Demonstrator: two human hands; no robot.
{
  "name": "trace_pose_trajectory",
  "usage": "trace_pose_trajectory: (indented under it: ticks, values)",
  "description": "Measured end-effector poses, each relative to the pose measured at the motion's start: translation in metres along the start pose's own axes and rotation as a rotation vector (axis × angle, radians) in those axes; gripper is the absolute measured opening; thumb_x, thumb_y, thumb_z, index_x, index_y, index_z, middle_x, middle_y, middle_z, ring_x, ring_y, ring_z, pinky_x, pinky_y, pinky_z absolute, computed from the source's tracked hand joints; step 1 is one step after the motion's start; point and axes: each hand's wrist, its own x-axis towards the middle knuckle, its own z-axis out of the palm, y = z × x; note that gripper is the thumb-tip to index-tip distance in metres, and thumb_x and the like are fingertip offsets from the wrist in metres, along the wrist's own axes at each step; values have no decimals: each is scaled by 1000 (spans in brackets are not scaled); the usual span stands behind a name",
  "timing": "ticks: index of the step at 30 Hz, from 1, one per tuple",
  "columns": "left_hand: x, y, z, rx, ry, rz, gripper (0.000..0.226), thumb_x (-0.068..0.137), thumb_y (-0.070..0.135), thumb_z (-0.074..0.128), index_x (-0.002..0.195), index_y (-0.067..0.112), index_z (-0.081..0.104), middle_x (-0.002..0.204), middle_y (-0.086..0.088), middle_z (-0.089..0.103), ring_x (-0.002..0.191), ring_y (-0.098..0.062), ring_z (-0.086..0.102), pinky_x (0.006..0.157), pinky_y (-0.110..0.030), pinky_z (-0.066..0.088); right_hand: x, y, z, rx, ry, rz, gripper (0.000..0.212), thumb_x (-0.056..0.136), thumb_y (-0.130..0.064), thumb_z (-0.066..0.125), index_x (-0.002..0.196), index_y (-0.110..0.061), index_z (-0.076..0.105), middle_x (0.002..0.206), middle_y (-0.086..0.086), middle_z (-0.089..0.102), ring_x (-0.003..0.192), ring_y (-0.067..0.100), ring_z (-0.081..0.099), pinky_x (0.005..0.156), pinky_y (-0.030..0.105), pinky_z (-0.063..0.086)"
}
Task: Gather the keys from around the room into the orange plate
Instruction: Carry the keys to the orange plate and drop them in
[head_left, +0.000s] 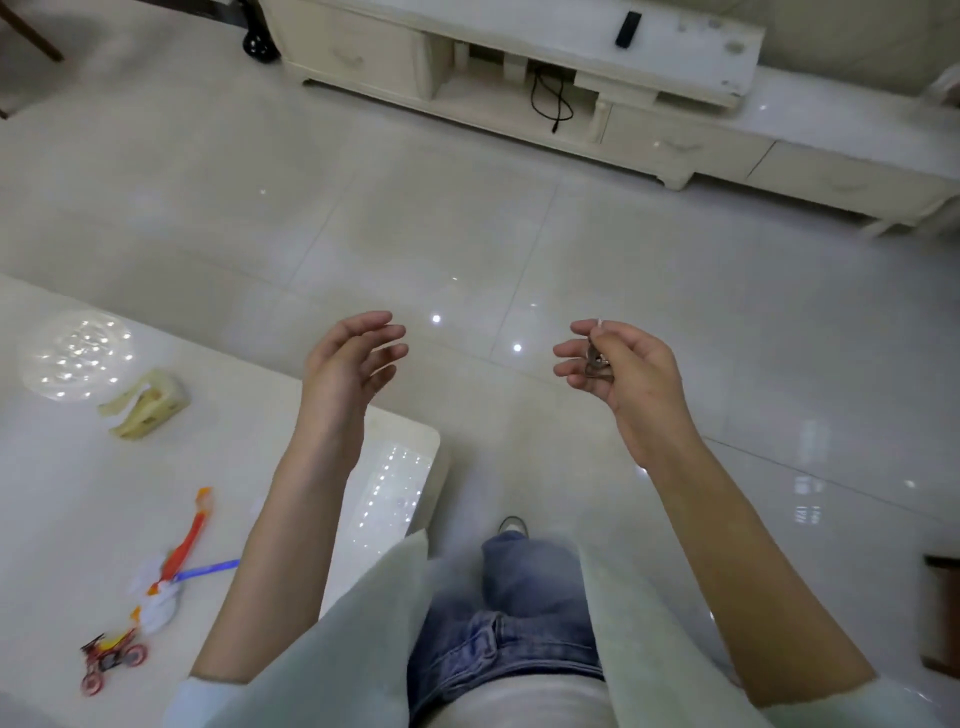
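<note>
My right hand (621, 366) is raised over the tiled floor and pinches a small bunch of metal keys (595, 356) between thumb and fingers; one key tip sticks up above the thumb. My left hand (350, 361) hovers at the same height, just past the corner of the white table, its fingers relaxed and holding nothing. No orange plate is in view.
A glossy white low table (78, 519) fills the lower left and carries a cream plastic clip (148, 402), an orange and blue toy (179, 564) and a small red toy motorbike (111, 660). A cream TV cabinet (519, 67) runs along the far wall, a black remote (627, 28) on top.
</note>
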Motion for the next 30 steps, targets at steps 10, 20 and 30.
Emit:
trace_pose_trajectory:
  ticks: [10,20,30]
  values:
    - [84,31,85,57,-23,15,23,90,7,44,91,21,62,73,12,71,70,-4,67,66,-14,50,106,-54,-56,61,82,-50,24,95,-10,44,85,-11,66,67,1,72,58,14,66,54,19,51]
    - [240,76,153,25,-16,-15,22,91,11,42,95,21,61,88,6,70,75,-5,67,72,-19,47,277,-108,-46,125,114,48,26,95,-6,42,79,-5,63,66,6,68,54,12,65,52,18,51]
    - [371,151,194,-53,54,23,23,89,11,42,96,20,62,87,6,71,78,-7,68,72,-19,48,430,-181,11,15,-58,90,25,95,-4,41,84,-6,63,80,13,64,58,10,67,58,17,53]
